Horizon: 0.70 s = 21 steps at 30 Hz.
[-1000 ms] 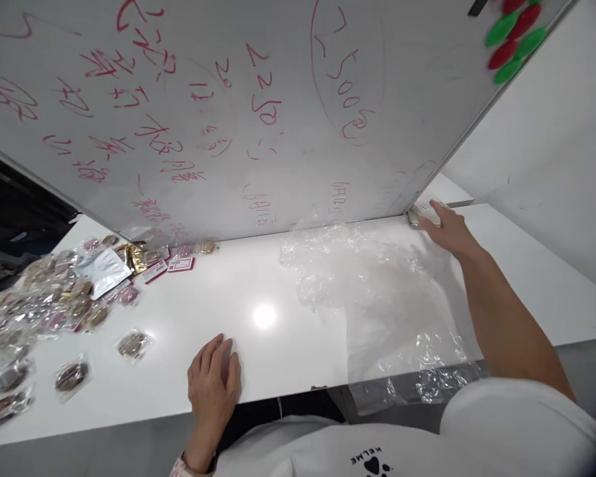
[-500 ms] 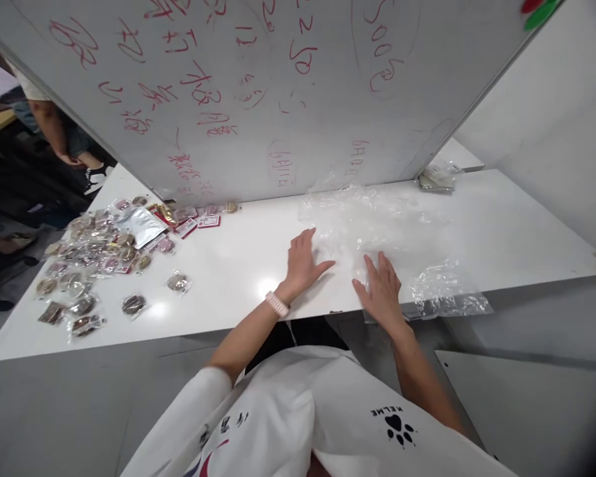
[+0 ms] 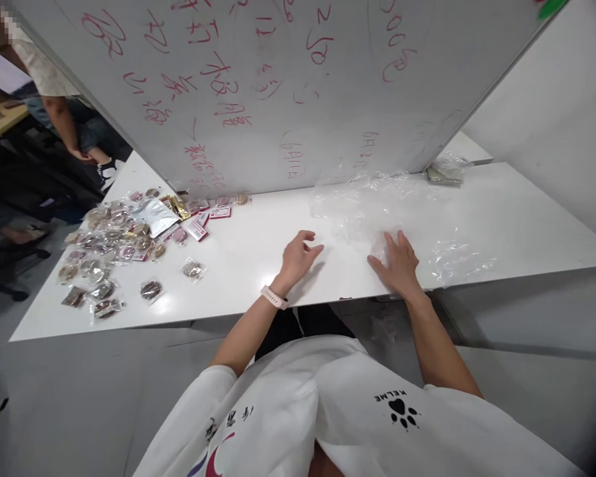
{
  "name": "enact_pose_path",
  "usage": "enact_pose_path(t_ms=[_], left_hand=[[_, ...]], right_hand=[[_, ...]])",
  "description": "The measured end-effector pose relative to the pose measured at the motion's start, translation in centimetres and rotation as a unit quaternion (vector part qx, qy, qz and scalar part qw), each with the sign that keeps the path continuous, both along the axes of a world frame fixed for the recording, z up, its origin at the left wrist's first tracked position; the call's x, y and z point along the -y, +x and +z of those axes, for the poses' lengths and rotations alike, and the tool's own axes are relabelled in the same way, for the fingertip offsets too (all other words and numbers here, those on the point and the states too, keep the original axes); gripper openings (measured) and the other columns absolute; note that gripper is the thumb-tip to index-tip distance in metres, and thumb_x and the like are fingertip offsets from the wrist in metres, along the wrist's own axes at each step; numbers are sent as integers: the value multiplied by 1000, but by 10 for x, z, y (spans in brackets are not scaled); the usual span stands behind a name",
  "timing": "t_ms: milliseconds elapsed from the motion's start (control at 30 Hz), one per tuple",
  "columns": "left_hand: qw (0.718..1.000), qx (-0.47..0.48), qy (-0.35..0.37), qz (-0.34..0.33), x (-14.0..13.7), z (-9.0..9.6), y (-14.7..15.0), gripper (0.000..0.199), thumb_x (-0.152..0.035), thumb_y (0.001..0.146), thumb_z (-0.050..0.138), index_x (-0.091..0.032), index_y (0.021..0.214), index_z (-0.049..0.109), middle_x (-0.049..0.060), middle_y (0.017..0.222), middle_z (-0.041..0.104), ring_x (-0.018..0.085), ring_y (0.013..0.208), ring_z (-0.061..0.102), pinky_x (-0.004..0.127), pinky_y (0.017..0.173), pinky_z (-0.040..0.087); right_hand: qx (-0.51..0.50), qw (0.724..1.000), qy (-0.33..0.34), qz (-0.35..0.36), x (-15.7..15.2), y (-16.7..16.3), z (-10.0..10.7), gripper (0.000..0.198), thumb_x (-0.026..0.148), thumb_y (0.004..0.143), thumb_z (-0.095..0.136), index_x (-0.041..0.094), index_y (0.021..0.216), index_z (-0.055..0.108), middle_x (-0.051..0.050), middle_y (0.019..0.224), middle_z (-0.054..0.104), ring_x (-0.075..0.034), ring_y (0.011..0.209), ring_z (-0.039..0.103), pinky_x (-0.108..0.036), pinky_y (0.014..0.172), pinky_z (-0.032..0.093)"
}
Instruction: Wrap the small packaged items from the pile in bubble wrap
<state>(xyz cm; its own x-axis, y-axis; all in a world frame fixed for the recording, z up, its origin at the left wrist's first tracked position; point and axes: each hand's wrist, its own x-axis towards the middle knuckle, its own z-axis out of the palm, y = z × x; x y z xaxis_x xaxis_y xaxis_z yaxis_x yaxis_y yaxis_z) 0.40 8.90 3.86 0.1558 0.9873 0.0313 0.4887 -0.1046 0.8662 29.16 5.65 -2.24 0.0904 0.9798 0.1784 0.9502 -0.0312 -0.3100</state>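
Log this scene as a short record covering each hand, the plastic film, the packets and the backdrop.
Left hand: nothing visibly held; fingers loosely curled; contact with white table unclear
Right hand: fingers spread, at the near side of the clear plastic film
Film state: thin, crumpled, spread out
Wrapped packets: many heaped at the left, a few lying apart
Silver pouch: among the packets
Backdrop: whiteboard with red handwriting

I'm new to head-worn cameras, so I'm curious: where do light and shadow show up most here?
Head view: glare spots on the white table, glints across the clear plastic sheet; same head view: a soft shadow beside the left hand, and darkening at the picture's lower-right corner.
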Motion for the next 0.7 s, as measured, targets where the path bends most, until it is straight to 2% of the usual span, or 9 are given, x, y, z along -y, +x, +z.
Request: enact_pose_path(t_ms=[67, 100, 167, 233, 300, 433, 600, 700], left_hand=[[998, -62, 11, -29, -11, -10, 27, 52, -37, 87, 69, -19, 132, 49, 15, 136, 56, 25, 104, 60, 39, 82, 49], [993, -107, 29, -42, -19, -15, 41, 55, -35, 85, 71, -17, 132, 49, 17, 136, 55, 29, 111, 57, 41, 86, 48], [978, -189, 58, -66, -34, -23, 63, 35, -25, 87, 67, -14, 119, 58, 17, 123, 61, 30, 112, 55, 42, 88, 45], [967, -230, 66, -91, -43, -27, 74, 8, -16, 90, 59, -14, 96, 63, 13, 103, 66, 27, 100, 58, 38, 81, 45], [964, -235, 65, -107, -44, -26, 68, 12, -10, 89, 54, -15, 81, 62, 10, 89, 66, 24, 88, 58, 35, 73, 43], [963, -244, 68, -90, -19, -19, 17, 18, -7, 89, 49, -17, 78, 59, 8, 81, 63, 22, 80, 54, 34, 68, 40], [958, -271, 91, -1, 37, -15, -87, 17, -13, 89, 48, -20, 78, 59, 7, 82, 61, 24, 85, 53, 34, 71, 42], [951, -287, 93, 64, 75, -13, -142, 11, -20, 89, 54, -21, 86, 64, 9, 101, 65, 26, 101, 55, 40, 84, 45]], right_hand=[[1, 1000, 1, 15, -1, -12, 0, 78, 63, 91, 45, 26, 156, 24, -15, 165, 15, -37, 150, 19, -62, 112, 29], [1, 1000, 6, 16, 0, -17, 0, 77, 62, 91, 45, 25, 156, 26, -15, 164, 17, -37, 149, 21, -62, 112, 29], [-1, 1000, 16, 9, 3, -20, -2, 69, 56, 94, 43, 24, 154, 31, -15, 163, 20, -36, 148, 25, -60, 112, 30], [-3, 1000, 30, 2, 6, -14, -3, 62, 50, 96, 40, 25, 152, 36, -15, 163, 24, -35, 146, 29, -60, 111, 32], [-2, 999, 43, -8, 8, -1, -4, 58, 47, 97, 37, 26, 151, 39, -14, 162, 26, -36, 144, 31, -62, 110, 34], [7, 998, 42, -47, 8, 28, -6, 56, 42, 97, 34, 25, 150, 42, -15, 160, 29, -37, 142, 33, -62, 107, 35], [4, 996, 24, -85, 1, 46, -6, 56, 39, 96, 33, 22, 149, 43, -15, 159, 31, -37, 142, 34, -62, 109, 32], [-6, 993, -1, -114, 0, 46, 2, 59, 39, 94, 39, 19, 149, 43, -19, 158, 32, -40, 143, 32, -63, 110, 29]])
